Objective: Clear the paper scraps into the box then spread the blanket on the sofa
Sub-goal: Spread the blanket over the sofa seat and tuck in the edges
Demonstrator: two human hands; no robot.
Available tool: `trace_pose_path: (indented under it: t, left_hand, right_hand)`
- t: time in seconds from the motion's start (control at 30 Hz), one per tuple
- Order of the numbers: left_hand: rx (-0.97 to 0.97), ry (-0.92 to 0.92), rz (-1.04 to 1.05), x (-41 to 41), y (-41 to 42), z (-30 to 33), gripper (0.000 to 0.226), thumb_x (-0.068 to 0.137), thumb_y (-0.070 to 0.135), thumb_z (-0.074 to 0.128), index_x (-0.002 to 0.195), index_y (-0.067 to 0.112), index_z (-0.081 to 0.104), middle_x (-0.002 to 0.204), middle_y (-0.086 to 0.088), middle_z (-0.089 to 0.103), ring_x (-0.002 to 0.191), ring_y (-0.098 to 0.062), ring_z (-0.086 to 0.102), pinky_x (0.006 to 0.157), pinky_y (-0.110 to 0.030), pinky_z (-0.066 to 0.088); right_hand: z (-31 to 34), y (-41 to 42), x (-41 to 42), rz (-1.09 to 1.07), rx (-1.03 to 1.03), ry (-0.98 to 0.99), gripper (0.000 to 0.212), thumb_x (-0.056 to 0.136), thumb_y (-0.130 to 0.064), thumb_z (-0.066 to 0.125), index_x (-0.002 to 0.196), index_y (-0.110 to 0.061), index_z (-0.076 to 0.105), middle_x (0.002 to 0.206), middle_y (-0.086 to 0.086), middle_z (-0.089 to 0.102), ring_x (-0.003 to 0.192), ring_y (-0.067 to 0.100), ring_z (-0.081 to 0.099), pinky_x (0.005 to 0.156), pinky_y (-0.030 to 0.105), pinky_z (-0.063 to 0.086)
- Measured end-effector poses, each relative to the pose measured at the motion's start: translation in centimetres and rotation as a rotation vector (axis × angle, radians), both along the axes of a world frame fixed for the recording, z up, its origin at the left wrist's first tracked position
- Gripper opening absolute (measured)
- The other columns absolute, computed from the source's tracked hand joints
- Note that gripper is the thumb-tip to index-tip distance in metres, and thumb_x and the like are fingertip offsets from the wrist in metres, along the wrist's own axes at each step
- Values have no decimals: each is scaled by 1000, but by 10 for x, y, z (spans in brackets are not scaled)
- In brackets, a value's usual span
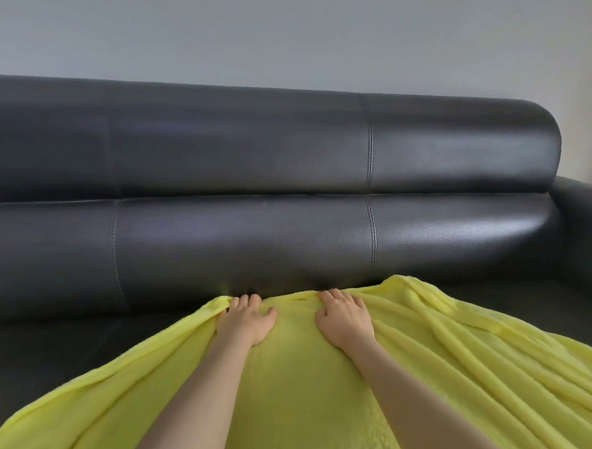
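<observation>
A yellow fleece blanket [466,363] lies over the seat of a black leather sofa [240,227], reaching from the near edge to the foot of the backrest. Its far edge is bunched where the seat meets the backrest. My left hand [246,318] grips that far edge on the left, fingers curled into the fabric. My right hand [344,316] grips the same edge a short way to the right. The blanket runs in long folds on the right side. No paper scraps or box are in view.
The sofa's right armrest [586,229] rises at the far right. Bare black seat [54,350] shows to the left of the blanket and a strip to the right. A plain pale wall [277,29] stands behind the backrest.
</observation>
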State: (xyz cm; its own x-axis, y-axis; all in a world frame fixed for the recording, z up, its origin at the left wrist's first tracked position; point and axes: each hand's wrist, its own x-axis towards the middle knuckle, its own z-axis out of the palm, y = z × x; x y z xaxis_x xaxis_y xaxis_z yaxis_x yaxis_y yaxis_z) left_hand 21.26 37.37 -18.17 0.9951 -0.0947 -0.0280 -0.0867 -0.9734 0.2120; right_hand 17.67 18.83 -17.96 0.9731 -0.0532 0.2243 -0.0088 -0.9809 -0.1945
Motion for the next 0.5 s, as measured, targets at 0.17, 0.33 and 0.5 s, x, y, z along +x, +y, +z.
trace_pose_path:
  t: [0.17,0.33,0.5]
  left_hand:
    - [-12,-12,6,1,0,1,57,96,53,23,143,22,34,147,0,37,137,-20,29,108,-37,29]
    - [-21,-2,-10,2,2,2,57,96,56,25,142,24,35,147,1,37,138,-20,29,107,-36,30]
    - [-151,115,-59,15,20,8,51,95,58,27,133,30,46,140,0,45,133,-21,35,107,-38,32]
  right_hand:
    - [2,-2,6,-4,1,161,54,97,-30,25,150,-24,28,155,-3,30,142,17,25,116,36,17]
    - [9,-5,18,-29,60,276,53,96,-34,24,147,-24,34,151,0,35,140,21,29,113,39,23]
    - [14,-6,35,-85,0,350,58,97,-46,18,144,-21,40,148,4,40,138,24,33,110,41,28]
